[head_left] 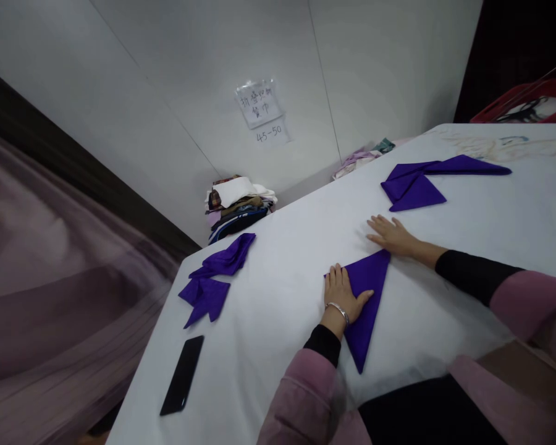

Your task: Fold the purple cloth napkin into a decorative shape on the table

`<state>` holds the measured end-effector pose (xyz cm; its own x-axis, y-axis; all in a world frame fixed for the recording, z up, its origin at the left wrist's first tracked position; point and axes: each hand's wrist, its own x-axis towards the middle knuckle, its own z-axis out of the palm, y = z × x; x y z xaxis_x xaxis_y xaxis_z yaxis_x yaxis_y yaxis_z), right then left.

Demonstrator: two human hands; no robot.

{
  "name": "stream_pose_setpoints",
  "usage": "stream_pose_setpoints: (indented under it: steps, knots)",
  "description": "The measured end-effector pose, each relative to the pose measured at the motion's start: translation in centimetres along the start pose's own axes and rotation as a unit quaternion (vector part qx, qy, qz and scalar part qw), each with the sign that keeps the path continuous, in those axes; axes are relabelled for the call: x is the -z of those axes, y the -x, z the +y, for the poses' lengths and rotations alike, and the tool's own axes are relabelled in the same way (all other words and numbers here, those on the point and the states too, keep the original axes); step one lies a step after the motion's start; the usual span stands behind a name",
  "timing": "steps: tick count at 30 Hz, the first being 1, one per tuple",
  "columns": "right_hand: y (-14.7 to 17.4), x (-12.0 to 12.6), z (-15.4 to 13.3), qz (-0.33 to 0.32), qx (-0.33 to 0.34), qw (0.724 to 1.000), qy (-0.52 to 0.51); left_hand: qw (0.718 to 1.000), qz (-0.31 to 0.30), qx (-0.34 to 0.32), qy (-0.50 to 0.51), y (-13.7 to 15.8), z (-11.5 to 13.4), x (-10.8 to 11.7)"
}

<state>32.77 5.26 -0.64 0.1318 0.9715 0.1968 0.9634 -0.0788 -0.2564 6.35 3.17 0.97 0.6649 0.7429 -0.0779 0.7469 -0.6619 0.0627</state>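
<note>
We have the white tabletop before us, a purple cloth triangle lying flat near our side. Beyond it, to the right, is a long folded purple cloth; two smaller purple folds lie toward the left end. Our left hand rests on the triangle, fingers spread; our right hand is at its far right corner, fingers open. Near the folds lies a black phone

The cloth was purple, folded into a triangle. It lay flat near the tabletop's near edge, one corner pointing toward that edge.
</note>
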Motion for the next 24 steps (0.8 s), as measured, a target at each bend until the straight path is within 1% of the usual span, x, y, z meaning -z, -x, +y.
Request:
stream_pose_setpoints:
  steps: [4, 6, 7, 9, 11, 16, 20, 24]
  knots:
    - [2.8, -1.7, -6.5, 0.027, 0.136, 0.990, -0.026, 1.000, 0.004, -0.004, 0.007, 0.0, -0.1, 0.1]
    - [3.6, -2.7, -8.5, 0.019, 0.171, 0.984, -0.035, 1.000, 0.007, -0.007, 0.010, 0.0, -0.1, 0.1]
    - [3.7, -3.1, -8.9, 0.012, 0.176, 0.984, -0.036, 1.000, 0.007, -0.008, 0.010, 0.0, -0.1, 0.1]
    - [3.3, -3.6, -8.4, 0.002, 0.170, 0.985, -0.033, 1.000, 0.009, -0.007, 0.008, -0.1, -0.1, 0.0]
    - [2.4, -3.5, -6.8, -0.004, 0.153, 0.988, -0.026, 1.000, 0.007, -0.004, 0.004, -0.1, -0.1, -0.1]
    - [0.1, -2.9, -2.5, -0.015, 0.106, 0.994, -0.001, 1.000, 0.005, 0.001, -0.010, -0.1, 0.0, -0.3]
    - [-1.2, -2.4, -0.3, -0.028, 0.052, 0.998, 0.026, 1.000, 0.003, 0.000, -0.005, 0.0, 0.1, -0.1]
    - [-2.2, -1.3, 1.5, -0.030, 0.006, 0.999, 0.035, 1.000, -0.009, 0.005, 0.004, -0.1, 0.1, 0.1]
